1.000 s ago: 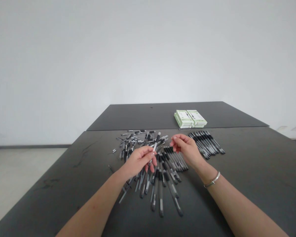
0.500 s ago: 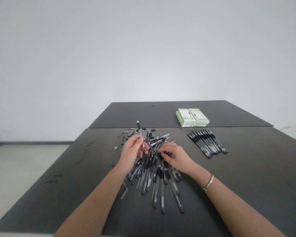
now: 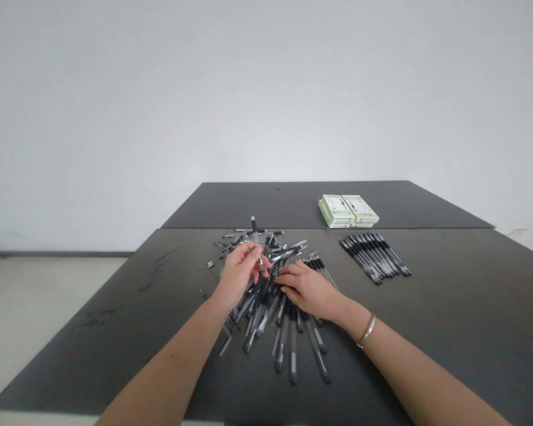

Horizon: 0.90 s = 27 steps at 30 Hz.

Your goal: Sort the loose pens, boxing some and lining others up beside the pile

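Over the left of the pile, my left hand [image 3: 240, 273] is closed around a clear pen [image 3: 256, 235] with a black grip, held tip up and almost upright. Just to its right, my right hand [image 3: 308, 288] reaches down into the pile of pens [image 3: 292, 340], fingers bent and close together. Its fingertips touch the pens, and whatever lies between them is hidden. The heaped pens have clear barrels and black parts, and they point in many directions. Both hands cover the middle of the heap.
A neat row of black pens [image 3: 375, 257] lies to the right of the pile. Behind it stand stacked green and white boxes [image 3: 349, 211] on the far dark table [image 3: 249, 204]. A small loose piece [image 3: 210, 264] lies left of the pile. A pale wall rises behind.
My right hand has moved left and slightly down, deeper over the pile and closer to my left hand. The left hand keeps its pen raised, nearly still.
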### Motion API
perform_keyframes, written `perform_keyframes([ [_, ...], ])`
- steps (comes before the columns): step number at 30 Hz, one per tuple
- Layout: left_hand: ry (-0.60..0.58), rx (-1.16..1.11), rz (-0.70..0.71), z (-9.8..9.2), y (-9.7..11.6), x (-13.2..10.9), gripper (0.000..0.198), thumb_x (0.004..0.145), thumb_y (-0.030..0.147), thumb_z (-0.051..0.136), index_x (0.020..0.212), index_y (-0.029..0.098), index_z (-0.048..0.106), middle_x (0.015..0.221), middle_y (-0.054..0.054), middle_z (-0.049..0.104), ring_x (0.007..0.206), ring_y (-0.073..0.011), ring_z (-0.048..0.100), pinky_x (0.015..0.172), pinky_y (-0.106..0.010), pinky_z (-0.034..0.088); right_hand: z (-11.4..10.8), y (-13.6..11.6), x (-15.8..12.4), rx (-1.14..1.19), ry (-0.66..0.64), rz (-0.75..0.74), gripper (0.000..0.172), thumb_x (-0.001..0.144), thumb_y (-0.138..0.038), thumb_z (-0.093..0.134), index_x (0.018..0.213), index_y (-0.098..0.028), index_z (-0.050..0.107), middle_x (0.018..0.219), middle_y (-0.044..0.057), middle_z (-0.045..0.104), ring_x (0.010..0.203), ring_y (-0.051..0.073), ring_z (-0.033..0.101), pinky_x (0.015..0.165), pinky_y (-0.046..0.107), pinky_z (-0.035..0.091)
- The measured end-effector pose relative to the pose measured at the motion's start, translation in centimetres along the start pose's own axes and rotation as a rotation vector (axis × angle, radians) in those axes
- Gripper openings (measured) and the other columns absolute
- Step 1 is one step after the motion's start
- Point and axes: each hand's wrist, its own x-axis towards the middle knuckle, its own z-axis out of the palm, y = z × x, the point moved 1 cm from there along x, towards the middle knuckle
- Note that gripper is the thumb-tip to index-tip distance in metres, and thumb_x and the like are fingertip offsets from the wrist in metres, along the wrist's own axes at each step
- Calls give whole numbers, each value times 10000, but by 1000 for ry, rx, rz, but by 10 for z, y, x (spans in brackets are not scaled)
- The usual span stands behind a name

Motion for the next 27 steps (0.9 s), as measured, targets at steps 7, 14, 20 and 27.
perform_keyframes([
  [7, -7, 6, -7, 0, -1, 0, 298, 784, 441, 668, 800, 163, 564, 634, -8, 683, 441, -94, 577, 360, -153, 350, -1, 0, 0, 6, -5, 0, 219, 895, -154, 552, 1064, -180, 689, 1039, 93, 640, 982, 221, 551, 913, 382, 462],
  [14, 17, -5, 3, -1, 0, 1, 284, 780, 427, 666, 801, 162, 566, 610, 5, 669, 424, -90, 560, 354, -156, 349, -6, -8, 12, -43, 7, -75, 313, 911, -100, 483, 1169, -175, 644, 1087, 100, 652, 1013, 210, 566, 923, 352, 461],
  [20, 24, -18, 4, -1, 0, 1, 288, 774, 423, 672, 791, 159, 559, 618, -5, 668, 437, -93, 570, 353, -150, 348, 1, -16, 30, -188, -112, -196, 212, 906, -116, 517, 1027, -149, 687, 1020, 109, 688, 951, 217, 590, 895, 350, 459],
  [27, 22, -19, 13, -4, -2, 2, 281, 780, 419, 669, 800, 159, 563, 616, 1, 665, 440, -93, 571, 356, -152, 355, 2, -12, 43, -284, -129, -246, 152, 896, -160, 571, 995, -133, 682, 1010, 123, 693, 952, 221, 610, 889, 337, 466],
])
